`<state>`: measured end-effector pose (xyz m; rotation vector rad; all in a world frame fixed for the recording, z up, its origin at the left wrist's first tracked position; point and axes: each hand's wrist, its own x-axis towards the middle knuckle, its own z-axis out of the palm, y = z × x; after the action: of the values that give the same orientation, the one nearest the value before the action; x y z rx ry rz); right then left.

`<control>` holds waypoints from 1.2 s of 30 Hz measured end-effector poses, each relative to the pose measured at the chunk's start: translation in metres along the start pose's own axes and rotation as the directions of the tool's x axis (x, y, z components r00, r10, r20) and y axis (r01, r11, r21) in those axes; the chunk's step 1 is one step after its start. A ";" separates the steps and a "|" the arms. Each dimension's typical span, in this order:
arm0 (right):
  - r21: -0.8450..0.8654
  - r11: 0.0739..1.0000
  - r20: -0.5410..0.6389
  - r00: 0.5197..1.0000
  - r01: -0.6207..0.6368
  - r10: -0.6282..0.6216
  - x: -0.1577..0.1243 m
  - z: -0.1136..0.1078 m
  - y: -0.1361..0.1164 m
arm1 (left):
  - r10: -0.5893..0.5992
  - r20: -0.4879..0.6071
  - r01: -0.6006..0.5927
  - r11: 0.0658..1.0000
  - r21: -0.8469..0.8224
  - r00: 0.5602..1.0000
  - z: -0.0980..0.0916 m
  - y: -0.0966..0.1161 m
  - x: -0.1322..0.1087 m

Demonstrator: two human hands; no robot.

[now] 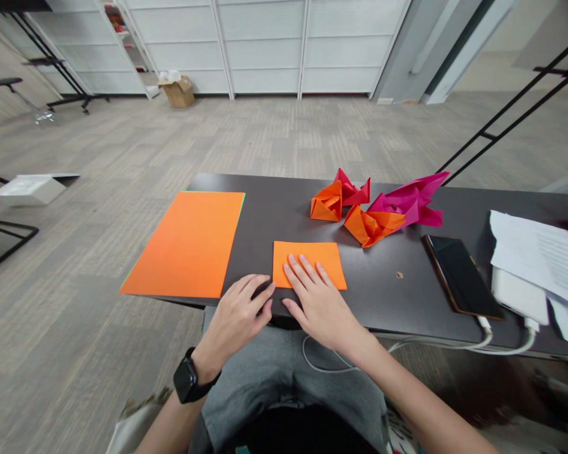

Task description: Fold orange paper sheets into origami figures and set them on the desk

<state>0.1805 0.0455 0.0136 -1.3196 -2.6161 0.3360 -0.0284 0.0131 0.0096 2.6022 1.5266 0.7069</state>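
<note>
A small folded orange paper (pixel 331 258) lies flat on the dark table (pixel 255 221), near its front edge. My right hand (pixel 317 306) rests on the paper with its fingers spread. Just left of the paper, my left hand (pixel 243 312) is at the table edge, its fingers curved and apart with nothing in them; its fingertips are close to the paper's lower left corner. Farther left lies a stack of large orange sheets (pixel 189 246), with a green edge showing beneath.
Folded paper shapes in orange (pixel 372 226), red (pixel 353 189) and magenta (pixel 414 202) stand behind, to the right. A phone (pixel 461 274), a white power bank (pixel 518 296) with cables and printed papers (pixel 544 252) lie at the right.
</note>
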 end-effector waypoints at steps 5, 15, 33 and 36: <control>-0.008 1.000 0.016 1.000 -0.004 0.005 0.000 -0.001 -0.001 | 0.040 0.001 -0.040 0.999 0.008 0.999 -0.001 -0.004 0.001; -0.010 1.000 0.001 1.000 -0.003 0.003 0.000 -0.002 -0.002 | -0.117 -0.059 0.109 0.985 -0.131 0.991 0.004 0.003 -0.004; -0.001 1.000 0.023 1.000 -0.004 0.004 0.001 -0.008 -0.006 | 0.036 0.105 -0.043 0.997 0.070 0.994 0.019 0.013 0.035; 0.002 1.000 0.037 0.999 -0.017 0.017 -0.001 -0.010 -0.003 | 0.037 0.110 -0.047 0.995 0.089 0.993 0.021 0.012 0.033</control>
<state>0.1818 0.0442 0.0240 -1.3487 -2.6350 0.3692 0.0033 0.0384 0.0054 2.6963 1.5126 0.5002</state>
